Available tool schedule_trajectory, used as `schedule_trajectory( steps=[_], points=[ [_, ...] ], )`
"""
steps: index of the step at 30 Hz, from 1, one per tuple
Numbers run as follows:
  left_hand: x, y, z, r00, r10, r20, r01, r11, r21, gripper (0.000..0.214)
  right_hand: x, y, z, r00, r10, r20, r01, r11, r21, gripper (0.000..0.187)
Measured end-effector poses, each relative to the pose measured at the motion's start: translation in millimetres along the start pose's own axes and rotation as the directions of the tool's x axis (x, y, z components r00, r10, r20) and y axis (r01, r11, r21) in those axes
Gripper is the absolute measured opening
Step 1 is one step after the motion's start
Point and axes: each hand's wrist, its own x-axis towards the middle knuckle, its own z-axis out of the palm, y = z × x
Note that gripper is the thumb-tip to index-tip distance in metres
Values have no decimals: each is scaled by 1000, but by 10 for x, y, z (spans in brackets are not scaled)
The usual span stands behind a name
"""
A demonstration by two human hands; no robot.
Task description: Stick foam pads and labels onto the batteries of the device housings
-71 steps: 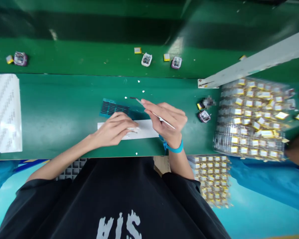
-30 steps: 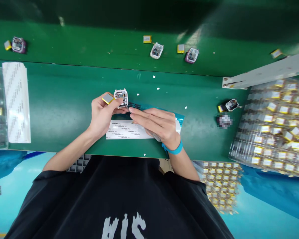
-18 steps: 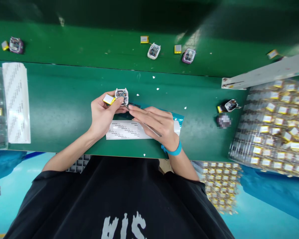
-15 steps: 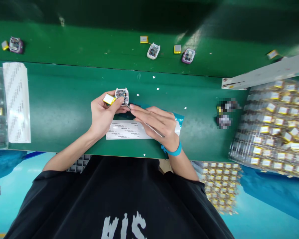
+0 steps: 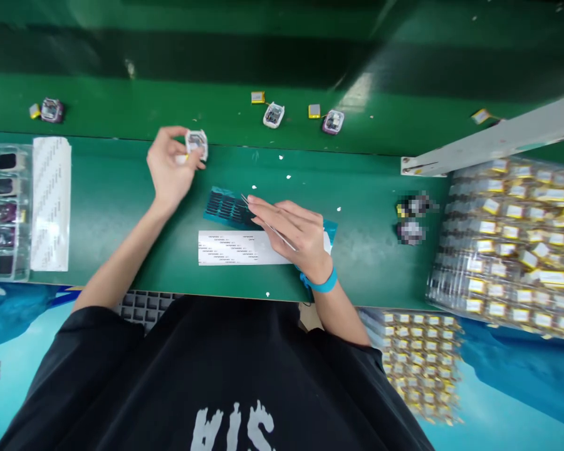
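My left hand point(image 5: 172, 166) grips a small white device housing point(image 5: 197, 141) with its circuit board showing. A battery point(image 5: 182, 159) with a yellow edge lies by the fingers, partly covered by them. My right hand point(image 5: 294, 232) is closed around metal tweezers point(image 5: 282, 236), their tips pointing up and to the left. Beneath those tips lies a blue sheet with rows of black strips point(image 5: 228, 207). A white printed backing strip point(image 5: 230, 248) sits nearer to me, partly under the right hand.
Opened housings point(image 5: 273, 115) with attached batteries point(image 5: 258, 98) lie along the raised back ledge. At left are a clear tray of parts point(image 5: 4, 213) and white printed sheets point(image 5: 51, 203). Stacked battery trays point(image 5: 507, 244) stand at right, beside a white metal bracket point(image 5: 489, 134).
My left hand has carried the housing and battery up and left, away from the tweezers. The right hand stays over the sheets, and the black strips are now uncovered. The view has shifted slightly.
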Motion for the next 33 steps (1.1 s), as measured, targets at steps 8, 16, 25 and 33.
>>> schedule_trajectory(
  steps=[8, 16, 25, 33],
  points=[
    [1066, -333, -379, 943, 289, -167, -187, 871, 453, 45, 46, -6, -16, 998, -46, 45, 52, 990, -135, 24],
    [1016, -170, 723, 779, 469, 417, -604, 739, 298, 21, 53, 31, -4, 995, -96, 38, 102, 962, -255, 18],
    [1254, -68, 1115, 758, 423, 496, -569, 801, 188, 30, 26, 63, -15, 995, -39, 91, 59, 973, -224, 21],
    [-135, 446, 416, 874, 279, 397, -183, 948, -262, 39, 36, 5, 62, 981, 158, -111, -165, 985, -57, 25]
  ],
)
